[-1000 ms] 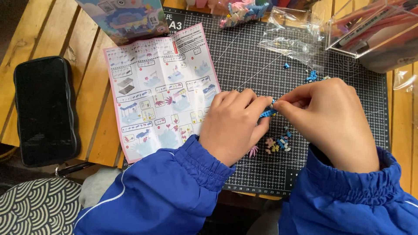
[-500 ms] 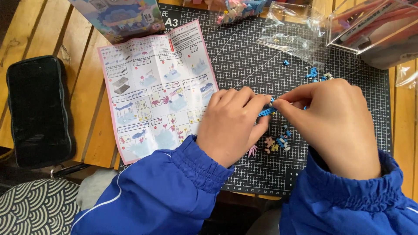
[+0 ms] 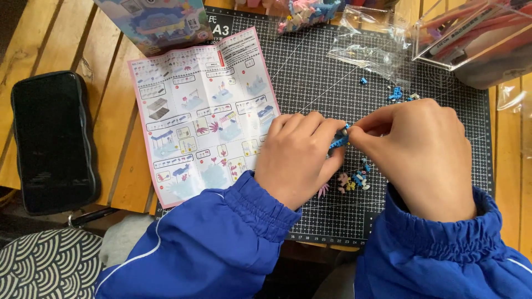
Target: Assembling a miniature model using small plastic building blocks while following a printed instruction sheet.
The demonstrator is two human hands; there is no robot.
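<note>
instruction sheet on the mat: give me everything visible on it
The instruction sheet is thin paper with a pink border, crease lines and small step diagrams in pale blue and pink. It lies flat, unfolded and slightly rotated, half on the black cutting mat, half on the wooden slat table. The left hand covers its lower right edge.

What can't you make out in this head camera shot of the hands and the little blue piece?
- Blue piece: head view, mostly covered by the left hand and right hand; its shape is unclear.
- Small loose bits on the cutting mat: too small to identify, partly under the right hand.
- Clear plastic box: cut off by the top and right edges.
- Picture box: cut off by the top edge.
</note>
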